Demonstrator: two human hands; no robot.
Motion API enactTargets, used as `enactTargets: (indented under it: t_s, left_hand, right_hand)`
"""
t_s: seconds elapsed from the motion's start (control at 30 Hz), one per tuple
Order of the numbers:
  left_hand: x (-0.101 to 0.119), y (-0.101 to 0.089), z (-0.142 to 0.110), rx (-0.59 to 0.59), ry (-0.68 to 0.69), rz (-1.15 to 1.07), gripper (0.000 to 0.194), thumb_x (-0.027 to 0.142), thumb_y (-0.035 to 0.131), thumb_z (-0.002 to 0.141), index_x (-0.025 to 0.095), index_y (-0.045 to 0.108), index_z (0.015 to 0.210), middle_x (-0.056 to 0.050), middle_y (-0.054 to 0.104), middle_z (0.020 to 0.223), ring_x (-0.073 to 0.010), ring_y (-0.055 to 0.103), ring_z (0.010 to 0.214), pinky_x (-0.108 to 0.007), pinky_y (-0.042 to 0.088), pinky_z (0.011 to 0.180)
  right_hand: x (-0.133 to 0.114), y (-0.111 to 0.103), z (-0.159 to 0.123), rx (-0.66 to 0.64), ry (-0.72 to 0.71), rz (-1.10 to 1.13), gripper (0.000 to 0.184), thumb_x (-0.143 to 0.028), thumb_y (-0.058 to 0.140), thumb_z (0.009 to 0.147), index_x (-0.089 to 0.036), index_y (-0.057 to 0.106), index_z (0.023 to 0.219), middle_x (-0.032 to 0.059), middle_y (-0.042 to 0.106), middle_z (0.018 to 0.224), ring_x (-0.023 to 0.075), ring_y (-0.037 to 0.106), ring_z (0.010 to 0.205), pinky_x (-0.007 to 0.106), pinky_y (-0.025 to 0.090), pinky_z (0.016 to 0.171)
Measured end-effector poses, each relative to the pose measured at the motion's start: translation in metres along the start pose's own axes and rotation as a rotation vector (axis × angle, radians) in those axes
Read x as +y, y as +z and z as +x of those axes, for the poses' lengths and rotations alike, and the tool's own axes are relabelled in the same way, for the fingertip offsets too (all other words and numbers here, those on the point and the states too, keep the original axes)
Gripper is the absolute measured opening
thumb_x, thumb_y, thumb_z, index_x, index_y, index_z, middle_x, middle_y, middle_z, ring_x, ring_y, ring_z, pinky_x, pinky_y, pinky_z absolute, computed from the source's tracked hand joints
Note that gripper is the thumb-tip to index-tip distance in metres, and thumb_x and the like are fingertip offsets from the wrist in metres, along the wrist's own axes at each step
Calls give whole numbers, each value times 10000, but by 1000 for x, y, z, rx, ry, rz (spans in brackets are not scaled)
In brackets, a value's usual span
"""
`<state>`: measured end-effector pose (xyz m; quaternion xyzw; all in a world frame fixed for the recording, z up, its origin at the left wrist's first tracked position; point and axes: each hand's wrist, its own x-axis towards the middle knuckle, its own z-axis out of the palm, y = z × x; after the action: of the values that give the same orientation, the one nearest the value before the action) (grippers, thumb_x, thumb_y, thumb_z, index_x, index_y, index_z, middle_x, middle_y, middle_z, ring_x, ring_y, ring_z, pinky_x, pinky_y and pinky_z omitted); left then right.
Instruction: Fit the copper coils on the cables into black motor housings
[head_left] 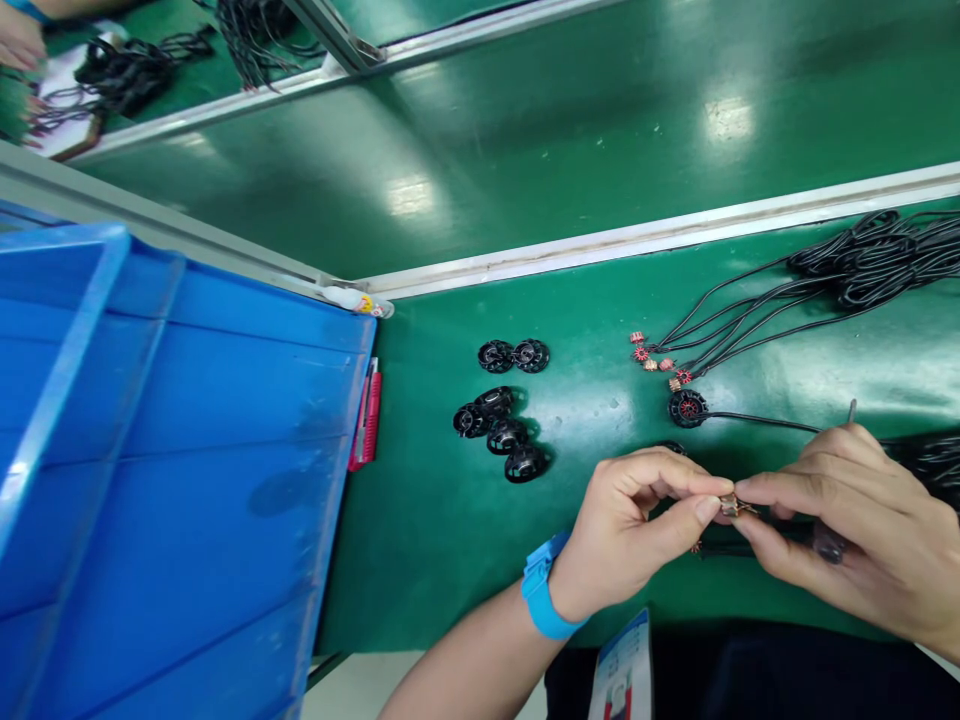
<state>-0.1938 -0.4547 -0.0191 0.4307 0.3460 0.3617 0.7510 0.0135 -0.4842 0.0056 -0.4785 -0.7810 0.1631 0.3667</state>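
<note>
My left hand (634,525), with a blue wristband, and my right hand (847,525) meet low at the right over the green mat (450,520). Both pinch a small copper-wound coil part (729,506) between thumb and fingertips. A thin metal tool tip (852,409) sticks up from my right hand, and a black cable runs under it. Just above lies a round black housing (688,407) with a red coil inside, on a cable. Several loose red coils (660,360) on black wires lie further up.
Several round black housings (502,420) lie left of my hands. A big blue plastic crate (165,460) fills the left, with a red cutter (366,415) at its edge. Bundled black cables (877,260) lie at the right. Another person's hand (19,40) works at top left.
</note>
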Motion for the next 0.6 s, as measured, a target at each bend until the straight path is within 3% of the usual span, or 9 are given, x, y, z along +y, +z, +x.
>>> enactTargets:
  t_s: [0.17, 0.27, 0.43, 0.6]
  left_hand:
    - [-3, -1, 0, -19, -35, -40, 189, 333, 851, 874, 158, 815, 935, -91, 803, 878, -155, 754, 755, -261, 631, 707]
    - [-3, -1, 1, -23, -125, -110, 253, 356, 904, 816, 150, 799, 919, -84, 802, 876, -133, 727, 682, -238, 609, 632]
    - [-1, -1, 3, -49, -237, -292, 237, 356, 895, 846, 165, 787, 937, -33, 799, 832, -114, 761, 727, -195, 599, 689]
    - [-5, 1, 2, -44, -249, -348, 255, 367, 890, 855, 157, 780, 948, -24, 790, 787, -110, 770, 710, -176, 591, 674]
  right_hand:
    - [-1, 2, 1, 16, 28, 28, 235, -139, 757, 892, -259, 687, 1082, -52, 675, 714, 110, 582, 591, 326, 426, 586]
    - [0, 2, 1, 28, 19, 29, 253, -137, 749, 905, -260, 681, 1116, -51, 685, 727, 108, 583, 592, 329, 435, 589]
    - [8, 0, -12, 5, -44, -32, 453, -119, 791, 884, -262, 671, 1297, -21, 732, 840, 134, 599, 681, 347, 448, 632]
    - [13, -3, -24, -23, -126, -153, 495, -97, 797, 869, -264, 699, 1324, 2, 700, 820, 162, 576, 699, 379, 448, 663]
